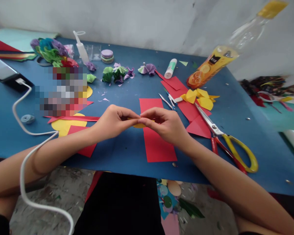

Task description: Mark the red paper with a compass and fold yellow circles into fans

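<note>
Hands (139, 122) on yellow paper (138, 125)

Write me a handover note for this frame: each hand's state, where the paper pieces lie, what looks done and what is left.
Left hand and right hand: both pinch one small folded yellow paper piece between fingertips, grip closed, above the red paper rectangle on the blue table.
Nearby: yellow-handled scissors to the right, several folded yellow paper pieces beyond them, white glue stick further back.
Done: green and purple pleated paper flowers lie finished at the back.
Left: the yellow piece in hand is only partly folded; flat yellow paper shape lies unfolded on the left.
</note>
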`<state>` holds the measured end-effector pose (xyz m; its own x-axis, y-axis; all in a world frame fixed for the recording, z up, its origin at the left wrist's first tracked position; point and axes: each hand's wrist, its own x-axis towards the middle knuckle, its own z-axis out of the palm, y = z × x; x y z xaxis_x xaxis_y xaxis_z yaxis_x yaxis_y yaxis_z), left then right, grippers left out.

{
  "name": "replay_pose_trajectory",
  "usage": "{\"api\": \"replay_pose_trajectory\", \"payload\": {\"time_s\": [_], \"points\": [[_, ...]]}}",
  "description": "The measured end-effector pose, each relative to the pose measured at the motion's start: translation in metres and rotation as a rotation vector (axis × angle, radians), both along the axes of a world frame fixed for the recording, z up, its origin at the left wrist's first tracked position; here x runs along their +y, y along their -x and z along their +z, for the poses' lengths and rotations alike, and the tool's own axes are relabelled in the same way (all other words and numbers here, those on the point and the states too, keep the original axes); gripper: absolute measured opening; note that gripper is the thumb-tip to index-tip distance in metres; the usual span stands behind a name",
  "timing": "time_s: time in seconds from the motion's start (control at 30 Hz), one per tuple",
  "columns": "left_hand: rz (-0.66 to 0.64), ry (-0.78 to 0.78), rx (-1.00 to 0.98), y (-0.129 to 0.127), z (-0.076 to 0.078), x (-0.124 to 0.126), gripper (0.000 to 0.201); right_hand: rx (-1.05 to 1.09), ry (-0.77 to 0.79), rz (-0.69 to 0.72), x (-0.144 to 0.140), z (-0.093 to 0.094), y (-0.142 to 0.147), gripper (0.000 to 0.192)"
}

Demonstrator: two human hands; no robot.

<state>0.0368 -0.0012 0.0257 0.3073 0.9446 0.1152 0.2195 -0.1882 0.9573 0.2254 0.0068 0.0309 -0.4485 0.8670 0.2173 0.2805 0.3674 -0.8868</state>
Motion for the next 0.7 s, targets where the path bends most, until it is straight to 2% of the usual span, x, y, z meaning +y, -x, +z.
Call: {"api": "replay_pose_trajectory", "payload": {"time_s": [0.17, 0.33, 0.4, 0.57, 0.7], "points": [[-0.044, 0.012, 0.065, -0.002, 0.0, -0.002, 0.018, -0.127, -0.133, -0.078, 0.001, 0.004, -0.002, 0.024], [-0.077, 0.073, 0.028, -0.003, 0.002, 0.002, 0.03, -0.04, -0.055, -0.078, 0.007, 0.001, -0.007, 0.017], [-0.067, -0.006, 0.095, -0.002, 0.0, 0.003, 0.033, 0.007, 0.011, -0.061, 0.009, 0.0, -0.007, 0.021], [-0.112, -0.414, 0.309, 0.003, -0.009, 0.004, 0.039, 0.063, 0.125, -0.081, 0.009, 0.003, -0.006, 0.028], [-0.132, -0.513, 0.388, 0.006, -0.01, 0.006, 0.037, 0.06, 0.145, -0.076, 0.009, 0.002, -0.005, 0.027]]}}
